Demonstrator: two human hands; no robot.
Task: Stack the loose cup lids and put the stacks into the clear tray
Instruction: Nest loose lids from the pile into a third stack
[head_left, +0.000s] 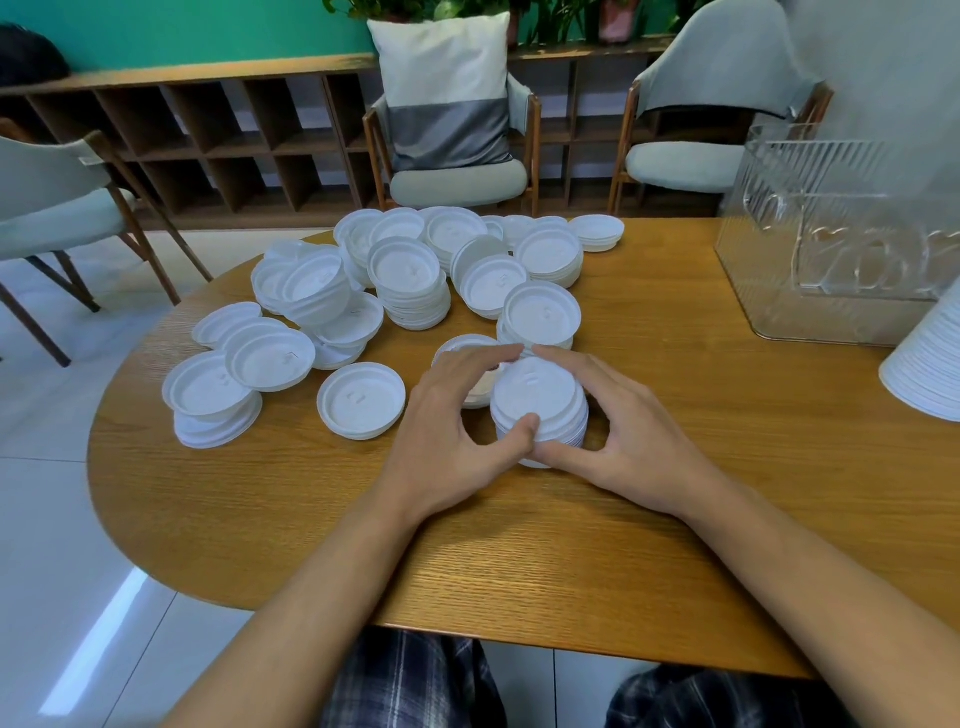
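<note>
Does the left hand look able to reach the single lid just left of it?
Likely yes: the single lid lies beside the left hand with nothing between, though that hand now grips the lid stack.

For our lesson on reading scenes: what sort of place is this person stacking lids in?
Probably a café or lounge seating area: cushioned armchairs around a wooden table, low cubby shelving along the teal wall, and piles of disposable cup lids.
</note>
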